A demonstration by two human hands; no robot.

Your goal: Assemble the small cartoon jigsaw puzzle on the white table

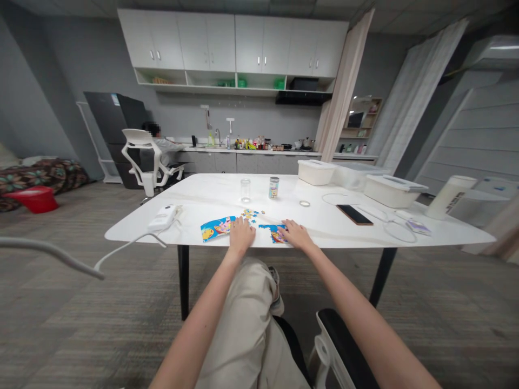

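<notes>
On table [324,227], puzzle [217,228] — under both hands

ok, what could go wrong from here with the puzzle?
1. The puzzle lies at the table near edge; the left hand and right hand resting on it could push parts off onto the floor.
2. Loose pieces are small and scattered, so a sweep of an arm might knock them away.
3. The glass and can stand just beyond, likely to tip on a forward reach.
</notes>
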